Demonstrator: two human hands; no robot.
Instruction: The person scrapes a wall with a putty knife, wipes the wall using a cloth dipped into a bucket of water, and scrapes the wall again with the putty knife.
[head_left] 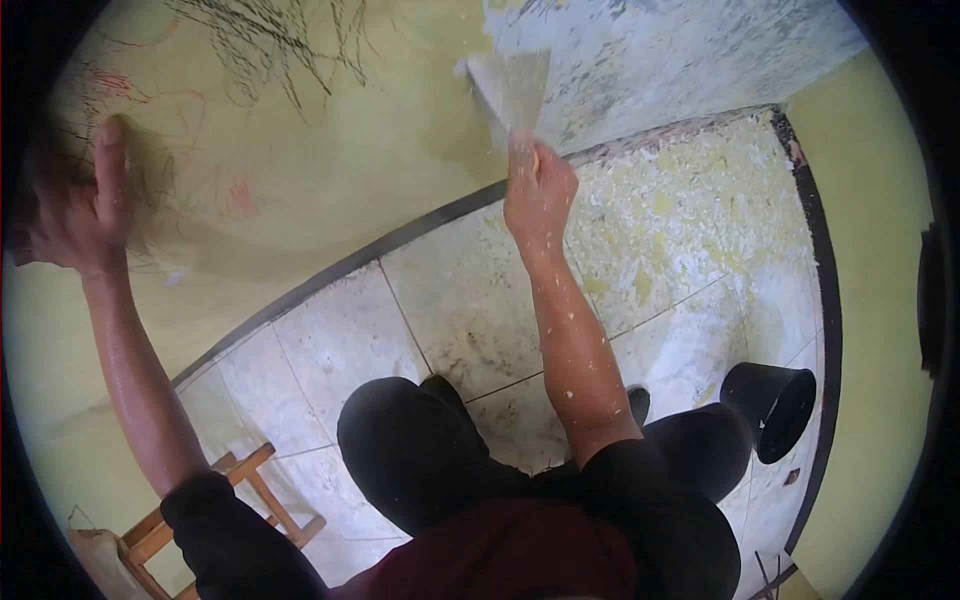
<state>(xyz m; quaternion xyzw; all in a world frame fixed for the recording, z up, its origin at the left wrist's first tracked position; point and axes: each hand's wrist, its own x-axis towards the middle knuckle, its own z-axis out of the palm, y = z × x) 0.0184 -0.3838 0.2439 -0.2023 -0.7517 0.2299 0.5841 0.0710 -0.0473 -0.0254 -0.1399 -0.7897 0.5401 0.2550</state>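
My right hand (540, 195) is closed around the handle of a scraper (515, 85), whose wide blade is blurred and lies at the wall. The blade is at the border between yellow-green paint (400, 100) and a bared whitish-grey patch (640, 60). Paint specks dot my right forearm. Over on the left, my left hand (85, 210) rests on the painted wall with its fingers spread, partly in the dark edge of the view. Black and red scribbles (270, 45) mark the paint between the hands.
Paint flakes (670, 200) cover the floor tiles along the wall's foot at the right. A black bucket (768, 408) stands by my knee near the right wall. At lower left is a wooden stool (265, 490). Dark skirting (820, 270) edges the floor.
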